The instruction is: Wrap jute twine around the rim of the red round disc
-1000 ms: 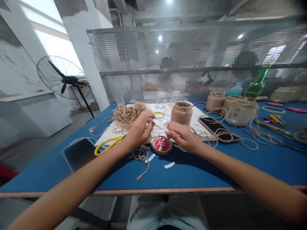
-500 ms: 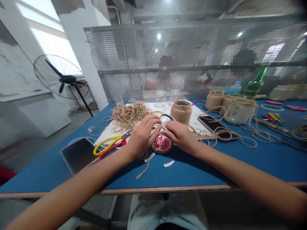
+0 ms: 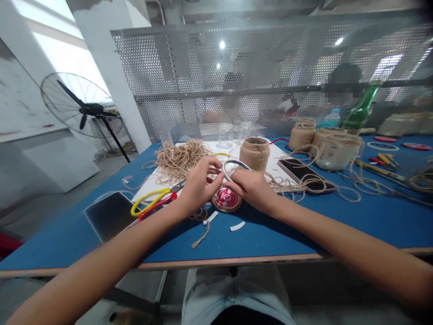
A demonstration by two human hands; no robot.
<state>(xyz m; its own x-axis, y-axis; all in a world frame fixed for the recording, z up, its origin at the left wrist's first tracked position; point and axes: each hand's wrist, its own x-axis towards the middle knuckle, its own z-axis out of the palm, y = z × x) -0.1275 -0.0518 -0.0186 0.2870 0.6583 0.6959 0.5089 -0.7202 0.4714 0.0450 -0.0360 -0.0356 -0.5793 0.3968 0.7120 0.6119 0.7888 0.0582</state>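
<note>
1. Room: table [image 3: 257, 247] strip, front edge to paper scraps [image 3: 237, 226].
2. Left hand [image 3: 202, 181], right hand [image 3: 251, 187], ring [image 3: 225, 168] block space over red lid [image 3: 227, 197].
3. Left: scissors [image 3: 164, 192], twine pile [image 3: 181, 160] block.
4. Ahead: wrapped jar [image 3: 254, 155], glass jars [image 3: 225, 135], mesh screen [image 3: 189, 81].
5. Right: phone [image 3: 300, 173], loose twine [image 3: 283, 184] across.

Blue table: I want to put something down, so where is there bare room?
Bare: the front strip of the table between white scraps and right forearm; the wedge between that forearm and the twine-crossed phone. Crowded: around the left hand, right hand and white ring, with scissors, twine pile and red lid; far right, with jars.
</note>
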